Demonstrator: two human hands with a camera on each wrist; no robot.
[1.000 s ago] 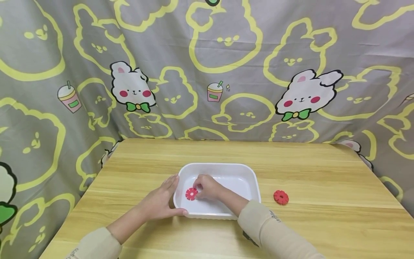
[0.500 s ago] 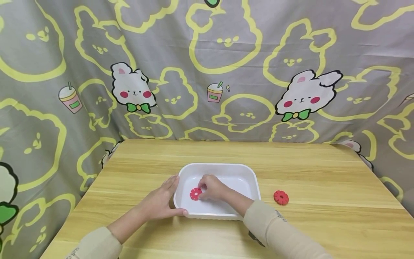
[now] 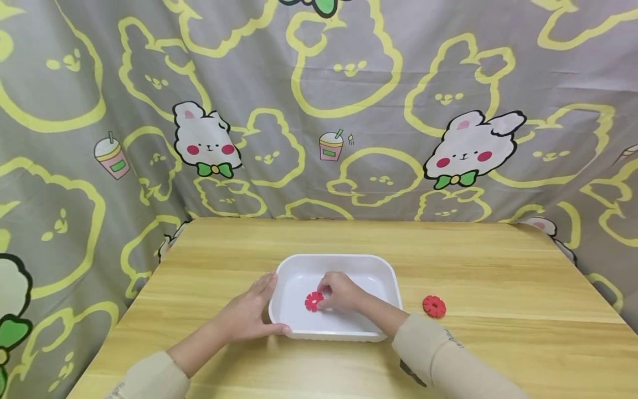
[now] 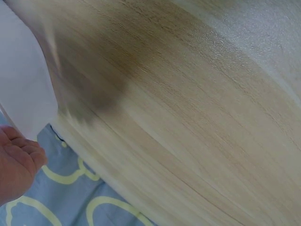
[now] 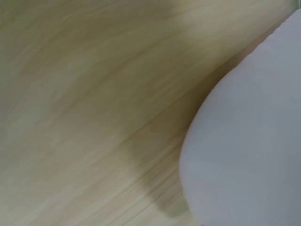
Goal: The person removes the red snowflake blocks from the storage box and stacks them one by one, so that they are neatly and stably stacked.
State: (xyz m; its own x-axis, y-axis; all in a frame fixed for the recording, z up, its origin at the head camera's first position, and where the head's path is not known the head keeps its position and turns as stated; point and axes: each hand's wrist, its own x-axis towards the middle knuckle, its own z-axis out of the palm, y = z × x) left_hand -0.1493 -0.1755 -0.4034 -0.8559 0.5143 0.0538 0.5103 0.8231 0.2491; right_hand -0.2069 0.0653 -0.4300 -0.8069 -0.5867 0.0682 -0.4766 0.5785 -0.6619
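A red notched plastic disc (image 3: 313, 302), with a hole in its middle, is inside a white rectangular tray (image 3: 349, 336). My right hand (image 3: 341, 292) reaches into the tray, thumb and fingers pinching the disc's right edge. My left hand (image 3: 247, 314) holds the tray's left end, thumb along the front corner and fingers against the side. In the left wrist view that hand (image 4: 19, 162) shows at the lower left below the white tray wall (image 4: 23, 70). The right wrist view has only the tray's outer wall (image 5: 244, 150); the hand is out of sight there.
Another red notched disc (image 3: 434, 306) lies on the wooden table (image 3: 498, 354), right of the tray. A grey curtain (image 3: 299, 127) with yellow outlines and rabbit prints hangs behind the table and at both sides.
My right hand has moved right within the tray, and the pinched disc has moved with it from near the left end. The left hand and the tray stay put.
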